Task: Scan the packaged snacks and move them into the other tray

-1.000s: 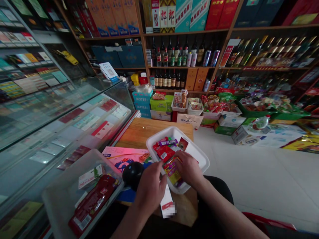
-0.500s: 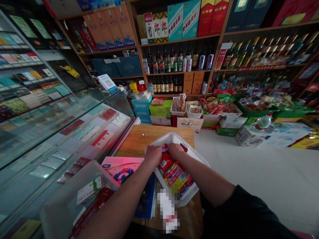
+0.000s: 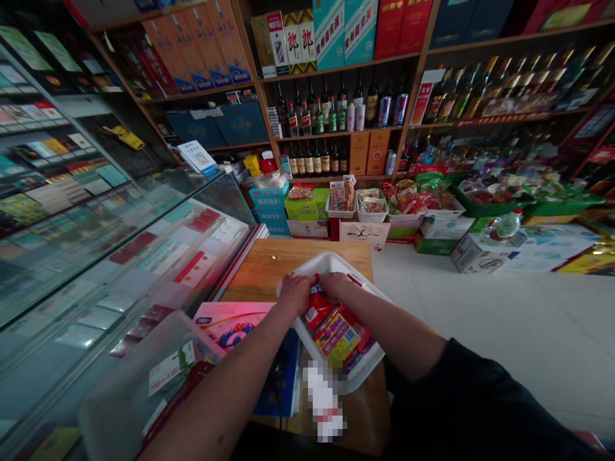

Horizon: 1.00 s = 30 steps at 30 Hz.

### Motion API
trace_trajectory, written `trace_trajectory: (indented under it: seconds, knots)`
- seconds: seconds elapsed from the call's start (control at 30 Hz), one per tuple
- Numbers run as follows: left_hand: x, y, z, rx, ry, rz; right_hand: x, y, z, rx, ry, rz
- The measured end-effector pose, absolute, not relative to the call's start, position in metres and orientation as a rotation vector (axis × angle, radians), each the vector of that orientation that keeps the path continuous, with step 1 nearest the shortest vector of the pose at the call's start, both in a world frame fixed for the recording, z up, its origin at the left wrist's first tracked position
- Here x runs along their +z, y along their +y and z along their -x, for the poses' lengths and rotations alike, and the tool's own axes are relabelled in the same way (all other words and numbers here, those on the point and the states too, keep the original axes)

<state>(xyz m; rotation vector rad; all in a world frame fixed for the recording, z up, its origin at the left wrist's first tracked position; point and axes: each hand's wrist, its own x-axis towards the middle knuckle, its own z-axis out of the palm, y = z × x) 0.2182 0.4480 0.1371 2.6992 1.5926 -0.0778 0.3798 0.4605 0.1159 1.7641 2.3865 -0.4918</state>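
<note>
A white plastic tray [image 3: 331, 261] lies at a slant on the wooden table, with several snack packets in it. At its far end, my left hand [image 3: 295, 292] has its fingers curled round the top of a red snack packet [image 3: 314, 312]. Close beside it, my right hand [image 3: 335, 285] is closed on the same packet's upper edge; its fingertips are mostly hidden. Nearer to me in the tray is a yellow and purple snack packet [image 3: 340, 338], with more red and purple packets partly under it.
A pink box [image 3: 235, 314] and a blue book [image 3: 289, 384] lie left of the tray. A translucent bin [image 3: 110, 384] stands at the lower left by the glass counter [image 3: 192, 211]. Snack baskets [image 3: 372, 208] line the floor below bottle shelves [image 3: 336, 131].
The view has shifted slightly. Both hands stay at the far end of the tray on the red packet, and the packets in the tray have shifted a little.
</note>
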Motion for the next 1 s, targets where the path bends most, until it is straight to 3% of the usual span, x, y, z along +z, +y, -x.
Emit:
trace_trajectory:
  seconds: [0.23, 0.5, 0.73, 1.0]
  knots:
    - [0.143, 0.446, -0.208, -0.039, 1.620, -2.653, 0.132, 0.455, -0.387, -0.358, 2.477, -1.648]
    - [0.185, 0.424, -0.178, 0.174, 1.473, -2.781, 0.169, 0.445, -0.386, -0.072, 2.699, -1.518]
    - [0.205, 0.402, -0.142, 0.318, 1.567, -2.585, 0.194, 0.426, -0.374, -0.138, 2.737, -1.625]
    - [0.211, 0.373, -0.094, 0.544, 1.611, -2.296, 0.193, 0.410, -0.348, -0.523, 2.814, -1.708]
